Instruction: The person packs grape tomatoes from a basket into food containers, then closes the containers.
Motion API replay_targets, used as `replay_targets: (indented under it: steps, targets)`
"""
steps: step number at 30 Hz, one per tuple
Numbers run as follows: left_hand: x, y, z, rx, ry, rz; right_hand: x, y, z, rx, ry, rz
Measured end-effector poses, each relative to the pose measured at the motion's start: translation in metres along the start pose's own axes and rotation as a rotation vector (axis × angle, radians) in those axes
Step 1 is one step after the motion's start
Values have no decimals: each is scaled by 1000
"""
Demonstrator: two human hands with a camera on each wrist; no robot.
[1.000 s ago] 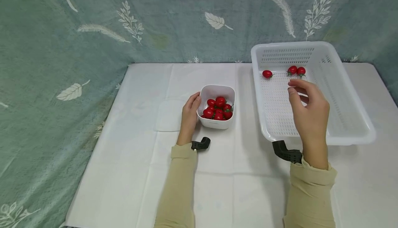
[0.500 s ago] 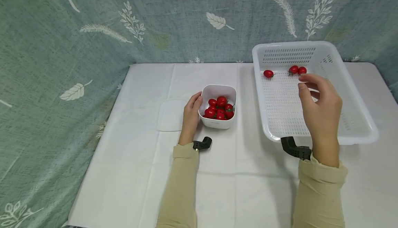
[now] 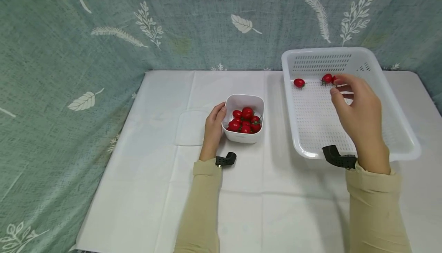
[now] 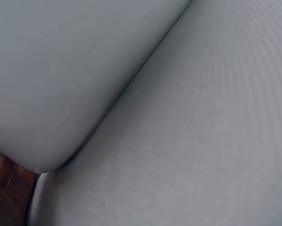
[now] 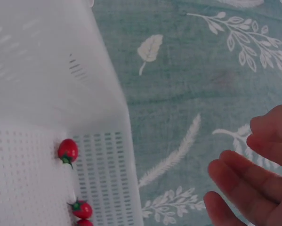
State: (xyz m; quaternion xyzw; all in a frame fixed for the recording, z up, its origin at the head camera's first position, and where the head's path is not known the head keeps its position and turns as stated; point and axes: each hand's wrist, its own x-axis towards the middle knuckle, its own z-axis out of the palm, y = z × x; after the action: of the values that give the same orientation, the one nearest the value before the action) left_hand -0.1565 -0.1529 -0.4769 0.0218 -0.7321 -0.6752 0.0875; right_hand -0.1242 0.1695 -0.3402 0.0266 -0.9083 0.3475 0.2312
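Note:
Beside the small white square container, my left hand rests its fingers against the left outer wall. Several red cherry tomatoes with green stems lie inside it. In the left wrist view, the container's wall fills the upper left, with fingers partly visible at the lower left. Over the large white perforated basket hovers my right hand, thumb and fingers apart and holding nothing. Its fingertips overlap one of two adjoining tomatoes; another tomato lies left of them.
A pale, flat rounded square lies left of the container on the white-covered table. Green leaf-patterned cloth hangs behind and to the left. The basket's raised rim stands near the table's back edge.
My right hand has shifted to the right and farther back over the basket, toward the paired tomatoes, partly covering one. The left hand stays at the container; the whole view has drifted slightly.

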Motion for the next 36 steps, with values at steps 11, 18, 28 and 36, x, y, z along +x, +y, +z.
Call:
replay_targets:
  steps: [11,18,28,36]
  targets:
    - [0,0,-2,5,8,-9,22,12,4,-46,-195,-16]
    - [-1,1,-2,3,6,7,40,22,12,-85,-342,-59]
    - [-1,-1,-1,29,7,6,61,25,30,-68,-503,44]
    - [0,0,-1,9,4,5,81,39,55,-148,-649,53]
